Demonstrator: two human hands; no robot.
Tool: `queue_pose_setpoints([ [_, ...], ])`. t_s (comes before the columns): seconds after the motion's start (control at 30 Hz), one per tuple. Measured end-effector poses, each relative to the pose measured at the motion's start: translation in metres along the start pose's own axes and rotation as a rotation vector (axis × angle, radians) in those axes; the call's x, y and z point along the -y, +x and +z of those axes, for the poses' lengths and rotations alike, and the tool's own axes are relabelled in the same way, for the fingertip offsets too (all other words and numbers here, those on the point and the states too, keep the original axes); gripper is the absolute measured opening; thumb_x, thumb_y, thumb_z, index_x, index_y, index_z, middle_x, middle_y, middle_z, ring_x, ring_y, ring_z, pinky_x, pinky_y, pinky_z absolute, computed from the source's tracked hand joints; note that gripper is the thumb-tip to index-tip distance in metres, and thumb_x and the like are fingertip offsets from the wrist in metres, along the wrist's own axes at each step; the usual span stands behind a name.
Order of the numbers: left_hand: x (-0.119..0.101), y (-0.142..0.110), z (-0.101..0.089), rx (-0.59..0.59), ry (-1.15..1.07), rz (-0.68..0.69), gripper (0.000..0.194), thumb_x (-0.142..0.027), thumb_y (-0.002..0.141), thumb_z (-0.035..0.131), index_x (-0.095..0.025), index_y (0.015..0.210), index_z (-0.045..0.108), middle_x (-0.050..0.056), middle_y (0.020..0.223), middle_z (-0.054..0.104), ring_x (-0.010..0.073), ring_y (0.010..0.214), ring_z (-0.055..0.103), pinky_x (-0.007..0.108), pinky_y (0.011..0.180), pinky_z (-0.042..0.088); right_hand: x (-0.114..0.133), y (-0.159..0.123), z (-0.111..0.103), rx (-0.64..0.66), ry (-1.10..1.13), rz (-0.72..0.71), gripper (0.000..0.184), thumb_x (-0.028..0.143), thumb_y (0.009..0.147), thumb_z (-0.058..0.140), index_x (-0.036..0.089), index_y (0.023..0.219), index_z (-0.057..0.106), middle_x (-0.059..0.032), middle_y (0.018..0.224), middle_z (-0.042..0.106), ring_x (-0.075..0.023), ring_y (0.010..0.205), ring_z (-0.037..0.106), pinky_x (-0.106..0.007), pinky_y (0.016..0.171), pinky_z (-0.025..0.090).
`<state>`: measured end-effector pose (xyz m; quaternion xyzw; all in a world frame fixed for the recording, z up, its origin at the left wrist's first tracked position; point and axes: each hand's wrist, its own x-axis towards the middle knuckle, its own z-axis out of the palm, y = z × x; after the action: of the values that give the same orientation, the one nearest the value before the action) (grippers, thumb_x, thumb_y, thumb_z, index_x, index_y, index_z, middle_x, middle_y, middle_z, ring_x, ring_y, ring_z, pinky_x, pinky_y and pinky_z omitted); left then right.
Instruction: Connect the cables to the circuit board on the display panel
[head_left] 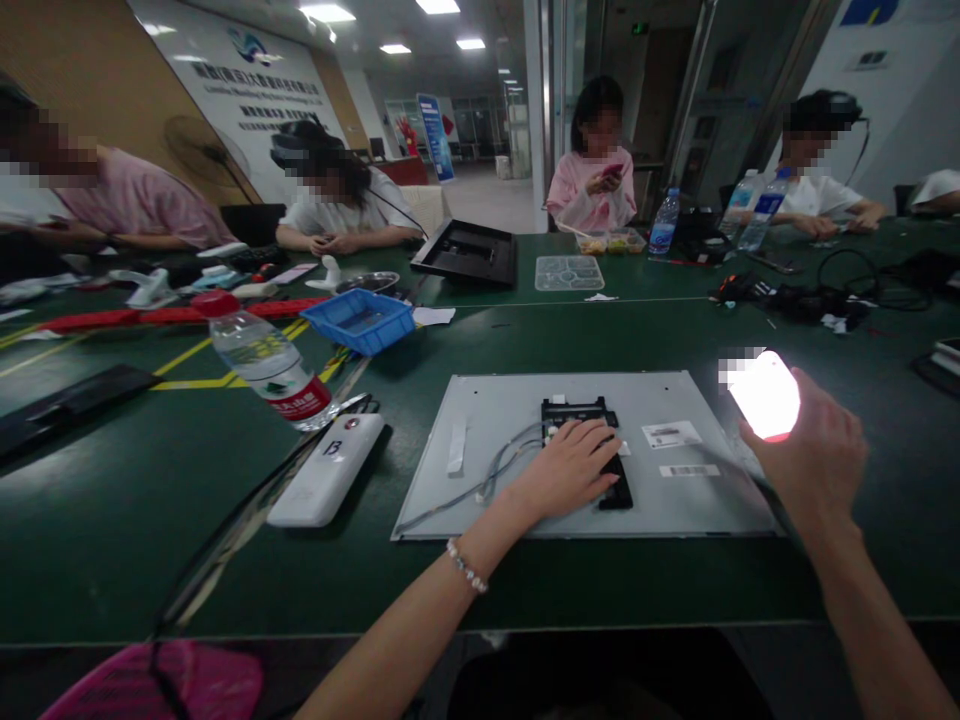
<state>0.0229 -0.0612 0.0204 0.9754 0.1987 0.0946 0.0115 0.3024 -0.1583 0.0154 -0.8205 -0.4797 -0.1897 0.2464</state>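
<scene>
My left hand (574,465) spreads flat over the black bracket (616,485) on the grey panel (510,420); my right (817,450) grips a glowing phone (766,396); a white power bank (328,470) and bottle (270,365) lie leftward on the green desk (300,590); people sit across the ceiling-lit room.

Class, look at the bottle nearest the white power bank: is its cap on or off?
On: the red cap covers the bottle top.
</scene>
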Motion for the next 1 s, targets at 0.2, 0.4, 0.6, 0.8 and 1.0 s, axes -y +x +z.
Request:
queue_pose_setpoints([
  [0.2,0.000,0.000,0.001,0.003,0.005,-0.006,0.043,-0.038,0.094,0.043,-0.020,0.133,0.040,0.007,0.138,0.043,0.0229,0.132,0.033,0.041,0.110,0.024,0.000,-0.001,0.001,0.011,0.018,0.015,0.066,0.043,0.086,0.044,0.021,0.143,0.019,-0.0185,0.136,0.040,-0.0411,0.121,0.039,-0.056,0.093,0.035],
  [0.4,0.000,0.001,0.001,0.008,0.008,-0.003,0.042,-0.039,0.095,0.040,-0.020,0.132,0.040,0.007,0.138,0.043,0.0227,0.132,0.032,0.041,0.110,0.023,0.001,-0.001,0.000,-0.023,0.033,-0.004,0.065,0.045,0.085,0.045,0.019,0.141,0.023,-0.0187,0.137,0.038,-0.0412,0.121,0.038,-0.056,0.094,0.034],
  [0.6,0.001,0.001,0.001,0.007,0.022,0.001,0.043,-0.039,0.094,0.040,-0.020,0.133,0.040,0.007,0.138,0.043,0.0228,0.131,0.033,0.041,0.110,0.024,-0.001,-0.001,0.004,-0.093,0.018,-0.038,0.063,0.043,0.084,0.048,0.018,0.139,0.027,-0.0196,0.137,0.039,-0.0397,0.121,0.039,-0.054,0.096,0.034],
  [0.8,0.001,0.001,0.002,0.009,0.060,0.000,0.042,-0.039,0.094,0.040,-0.019,0.132,0.042,0.007,0.137,0.045,0.0222,0.130,0.034,0.040,0.109,0.025,-0.009,0.003,0.012,-0.180,0.069,-0.082,0.064,0.042,0.080,0.055,0.017,0.135,0.035,-0.0200,0.130,0.046,-0.0413,0.113,0.044,-0.057,0.087,0.038],
  [1.0,0.000,0.001,0.002,0.000,0.068,0.001,0.042,-0.040,0.095,0.040,-0.020,0.132,0.042,0.007,0.137,0.044,0.0217,0.131,0.034,0.039,0.109,0.025,-0.009,0.000,0.012,-0.133,0.062,-0.048,0.066,0.044,0.079,0.054,0.015,0.135,0.036,-0.0208,0.130,0.046,-0.0415,0.113,0.044,-0.056,0.085,0.038],
])
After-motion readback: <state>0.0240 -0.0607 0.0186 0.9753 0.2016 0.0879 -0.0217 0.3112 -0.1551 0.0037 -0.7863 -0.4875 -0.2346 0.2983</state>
